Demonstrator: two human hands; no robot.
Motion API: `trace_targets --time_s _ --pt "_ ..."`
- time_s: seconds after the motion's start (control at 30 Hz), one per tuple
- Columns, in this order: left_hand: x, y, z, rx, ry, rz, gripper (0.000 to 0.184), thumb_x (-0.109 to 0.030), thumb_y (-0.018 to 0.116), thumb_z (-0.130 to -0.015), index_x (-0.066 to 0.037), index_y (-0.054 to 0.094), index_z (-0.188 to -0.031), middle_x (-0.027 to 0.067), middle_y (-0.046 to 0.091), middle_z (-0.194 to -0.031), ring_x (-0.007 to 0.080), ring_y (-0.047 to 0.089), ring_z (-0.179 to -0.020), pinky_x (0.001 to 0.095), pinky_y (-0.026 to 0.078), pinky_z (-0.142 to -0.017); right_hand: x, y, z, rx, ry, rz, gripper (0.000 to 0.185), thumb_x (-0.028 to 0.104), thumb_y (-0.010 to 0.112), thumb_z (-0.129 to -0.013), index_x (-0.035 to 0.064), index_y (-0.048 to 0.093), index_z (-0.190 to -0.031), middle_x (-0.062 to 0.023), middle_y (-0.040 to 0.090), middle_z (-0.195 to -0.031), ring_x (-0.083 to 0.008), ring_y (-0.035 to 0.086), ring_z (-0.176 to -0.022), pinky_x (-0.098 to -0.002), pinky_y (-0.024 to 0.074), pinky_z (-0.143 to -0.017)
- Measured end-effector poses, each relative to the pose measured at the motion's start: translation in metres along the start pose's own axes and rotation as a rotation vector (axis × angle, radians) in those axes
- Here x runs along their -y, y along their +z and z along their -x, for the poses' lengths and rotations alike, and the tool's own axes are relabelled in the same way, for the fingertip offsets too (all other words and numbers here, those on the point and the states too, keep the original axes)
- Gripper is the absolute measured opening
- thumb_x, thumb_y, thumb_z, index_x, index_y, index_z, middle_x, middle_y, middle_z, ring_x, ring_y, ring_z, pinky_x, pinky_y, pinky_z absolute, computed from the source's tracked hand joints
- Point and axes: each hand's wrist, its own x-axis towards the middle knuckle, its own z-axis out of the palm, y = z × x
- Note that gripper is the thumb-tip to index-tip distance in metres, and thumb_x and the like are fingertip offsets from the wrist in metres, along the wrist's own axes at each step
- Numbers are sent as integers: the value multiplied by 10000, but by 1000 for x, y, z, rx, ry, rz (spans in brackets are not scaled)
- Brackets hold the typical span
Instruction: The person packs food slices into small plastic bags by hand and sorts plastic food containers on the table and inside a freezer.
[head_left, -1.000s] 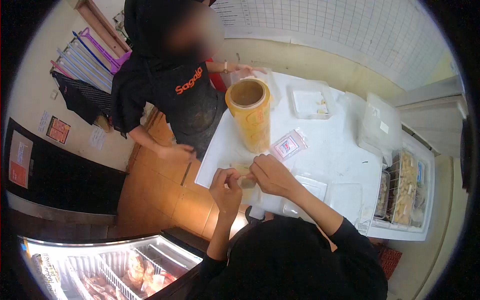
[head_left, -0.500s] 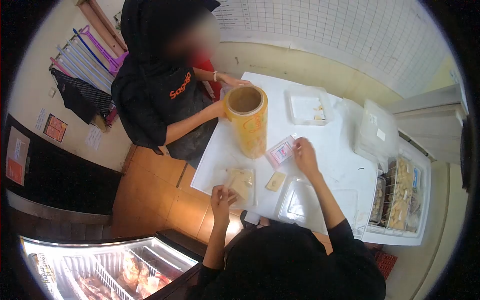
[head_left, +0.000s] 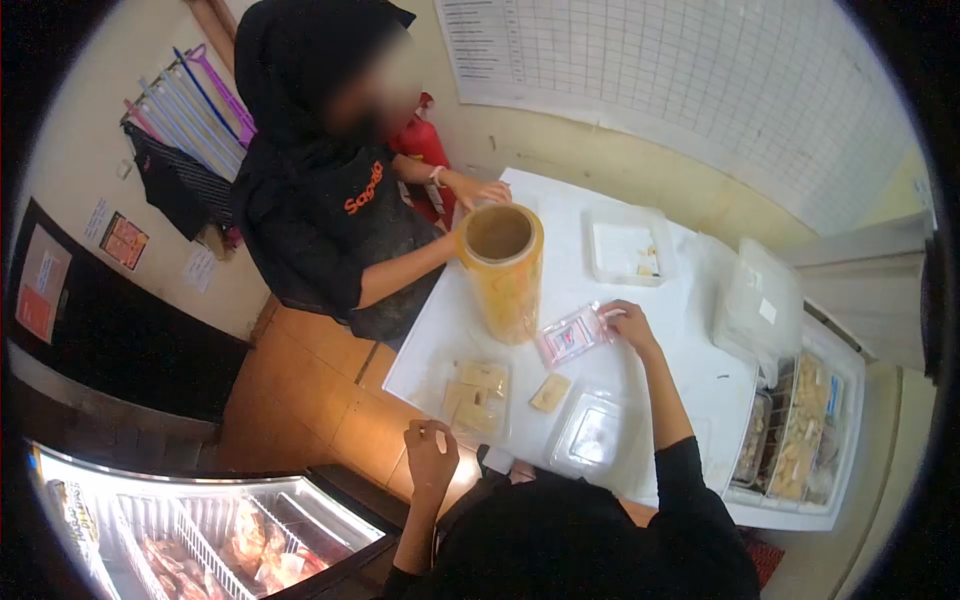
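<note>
My right hand (head_left: 628, 325) pinches the edge of a small printed plastic packet (head_left: 573, 337) on the white table. My left hand (head_left: 432, 452) is raised beside the table's front edge, fingers curled and apart, with nothing seen in it. Just beyond it, a clear tray (head_left: 477, 400) holds several pale yellow pieces. One more pale piece (head_left: 550, 392) lies on the table to the right of that tray. An empty clear container (head_left: 588, 436) sits nearer my body. Behind the packet stands a large yellow roll of film (head_left: 505, 280), upright.
A person in black (head_left: 340, 200) stands across at the left, hands near the roll. At the back is a clear box (head_left: 629, 246) with small scraps. Stacked lids (head_left: 757, 300) and a basket of food (head_left: 797, 430) stand right. A lit freezer (head_left: 200, 535) is lower left.
My right hand has gone from the trays to the packet and taken hold of its edge. My left hand has drawn back from the tray. The other person's hands have moved to the roll.
</note>
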Motion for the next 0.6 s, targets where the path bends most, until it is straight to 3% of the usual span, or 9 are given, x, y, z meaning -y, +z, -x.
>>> trace_targets --time_s 0.07,0.17,0.27,0.4,0.47,0.53,0.6 --pt "-5 2 -5 -8 -9 15 111 -56 622 -752 -74 592 -857 133 512 -951 339 512 -903 440 444 -787 14 10 13 -305 -21 550 272 255 795 -656 60 655 -784 -119 671 -748 -171 654 -686 -309 501 -612" --pt "-9 9 -22 -2 8 45 160 -84 637 -755 -71 593 -909 138 518 -966 343 504 -898 450 436 -793 1 15 7 -431 -116 822 257 258 801 -657 71 670 -776 -64 652 -677 -166 629 -639 -321 501 -611" --pt "-12 30 -47 8 131 122 341 -167 681 -756 -40 555 -1046 171 538 -1040 378 501 -962 469 420 -853 -10 14 -2 -377 -76 785 233 256 792 -649 67 678 -724 -87 672 -690 -226 657 -651 -349 519 -626" --pt "-15 70 -68 4 131 189 426 -207 712 -742 -22 535 -1081 183 539 -1055 379 503 -1001 478 401 -888 -21 14 -6 -410 -130 674 177 236 732 -705 69 720 -762 -114 695 -740 -259 676 -673 -368 530 -648" --pt "-13 84 -75 69 -48 61 498 -242 750 -711 -17 515 -1089 182 534 -1064 364 504 -1021 485 403 -881 -17 17 1 -477 -201 655 154 202 704 -725 53 724 -760 -118 696 -725 -240 676 -660 -347 528 -640" --pt "-7 89 -84 35 -46 125 488 -217 755 -706 -25 514 -1085 178 544 -1030 355 519 -992 479 419 -853 -14 15 6 -549 -276 637 142 167 676 -746 36 729 -759 -121 697 -709 -220 677 -648 -326 526 -631" --pt "-1 89 -87 2 -46 189 480 -193 760 -701 -34 512 -1081 173 554 -995 346 534 -963 473 435 -826 -15 11 9 -448 -318 500 137 138 638 -774 29 722 -778 -131 691 -700 -229 679 -653 -323 527 -631"
